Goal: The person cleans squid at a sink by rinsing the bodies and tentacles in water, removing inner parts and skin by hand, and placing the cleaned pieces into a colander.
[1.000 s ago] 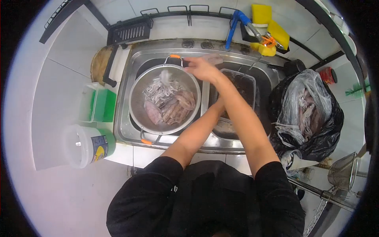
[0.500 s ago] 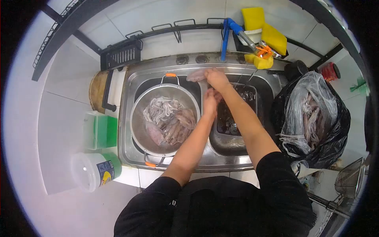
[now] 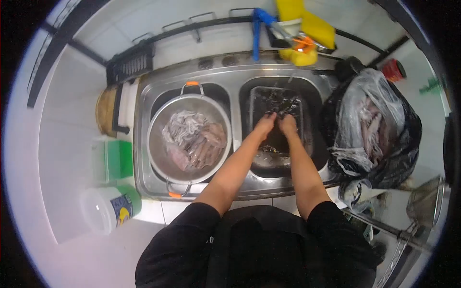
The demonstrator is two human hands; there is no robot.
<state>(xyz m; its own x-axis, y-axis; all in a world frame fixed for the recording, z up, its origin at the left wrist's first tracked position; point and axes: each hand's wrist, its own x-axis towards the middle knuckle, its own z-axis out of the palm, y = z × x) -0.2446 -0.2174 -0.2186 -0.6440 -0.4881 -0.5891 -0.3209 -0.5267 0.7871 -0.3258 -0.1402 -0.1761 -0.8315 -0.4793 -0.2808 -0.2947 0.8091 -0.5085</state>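
My left hand (image 3: 265, 125) and my right hand (image 3: 287, 124) are side by side over the dark rectangular tub (image 3: 302, 103) in the right sink basin. Splashing water and blur hide the fingertips, and I cannot make out anything between them. To the left, a two-handled metal pot (image 3: 152, 139) with orange grips stands in the left basin. It holds several pieces of raw squid (image 3: 207, 139), with pale tentacles (image 3: 186, 124) heaped at the back.
On the right, a black bag with a clear plastic liner (image 3: 349, 103) holds more squid (image 3: 372, 127). A blue-handled tap (image 3: 256, 41) and yellow sponges (image 3: 317, 29) are behind the sink. A lidded bucket (image 3: 106, 207) and green container (image 3: 119, 159) stand left. A wire strainer (image 3: 425, 204) hangs right.
Both hands have moved from the basin divider down into the right basin. The squid piece at my right hand by the divider is no longer visible there. The view has shifted slightly.
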